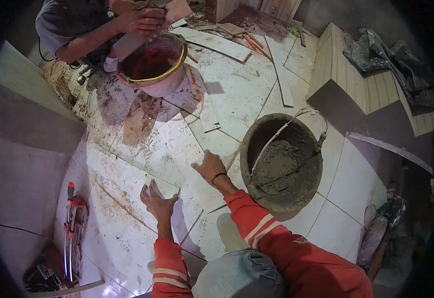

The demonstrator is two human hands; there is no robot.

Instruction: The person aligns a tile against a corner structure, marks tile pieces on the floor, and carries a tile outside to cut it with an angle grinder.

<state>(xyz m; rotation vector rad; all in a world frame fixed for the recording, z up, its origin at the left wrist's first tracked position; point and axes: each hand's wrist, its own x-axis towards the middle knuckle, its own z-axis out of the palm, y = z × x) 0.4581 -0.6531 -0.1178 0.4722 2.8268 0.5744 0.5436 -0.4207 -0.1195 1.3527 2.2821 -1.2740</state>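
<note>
Nearest to you are the two red sleeves with pale stripes (261,223), which reach forward over the floor of large white tiles (336,218); your left hand (158,202) is open, with the thumb and the fingers well spread and a little bent; it is at the near end of a long, white, dirty flat strip (127,174), and I cannot tell if the fingertips press on it; the hand grips nothing that I can see.

Your right hand (211,168), with a dark band at its wrist, is partly curled, and its index finger stretches to the left; it is over the edge of a second white rectangular strip (179,141), but whether it grips this edge I cannot tell; this second strip lies slantwise on the floor, between the first strip and the round dark bucket of wet grey mortar (281,166), which stands just beside your right arm.

At the left lies a red and black tool with shiny metal rails (70,233); farther, beyond both strips, stands a pinkish bucket with a yellow curved band (155,82); behind it a co-worker's hands (145,21) hold a flat brownish piece (178,11).
</note>
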